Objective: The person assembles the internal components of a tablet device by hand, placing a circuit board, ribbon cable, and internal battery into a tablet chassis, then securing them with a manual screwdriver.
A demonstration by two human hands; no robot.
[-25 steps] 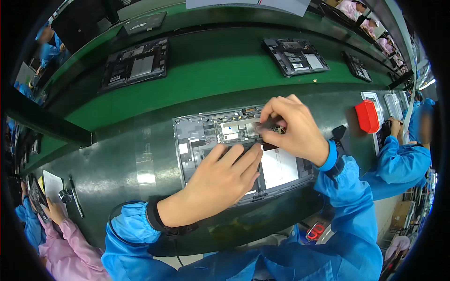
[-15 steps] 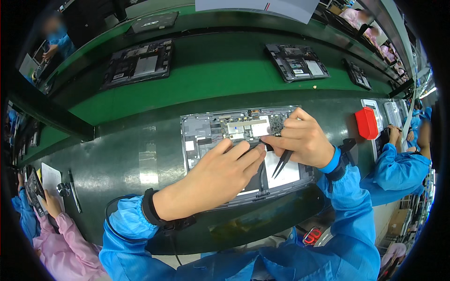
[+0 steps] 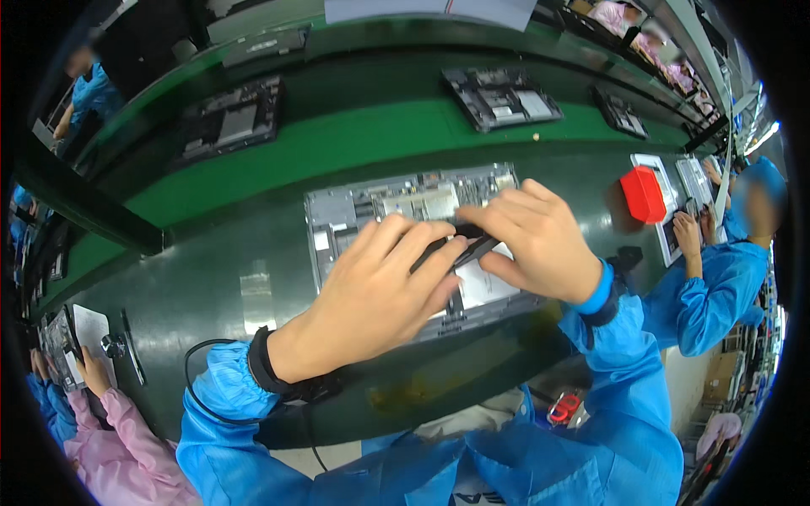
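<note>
An opened laptop base (image 3: 331, 207) lies on the dark green bench in front of me, its inner boards and pale panels exposed. Above its middle my two hands nearly meet. My right hand (image 3: 540, 240) grips black tweezers (image 3: 477, 247), which lie slantwise between the hands. The fingers of my left hand (image 3: 380, 282) are bent and drawn together against a dark piece by the tweezers. Whether that piece is part of the tweezers or something separate, I cannot tell. Both hands cover much of the laptop's centre.
More opened laptop bases (image 3: 499, 97) sit on the green shelf beyond. A red bin (image 3: 643, 194) stands at the right, near a co-worker in blue (image 3: 713, 291). At the left a person in pink sleeves (image 3: 126, 430) handles another part. Red-handled scissors (image 3: 564, 408) show below the bench edge.
The tweezers have swung from pointing down over the pale panel to lying slantwise between my hands. My right hand has turned and lifted. The whole view has shifted slightly.
</note>
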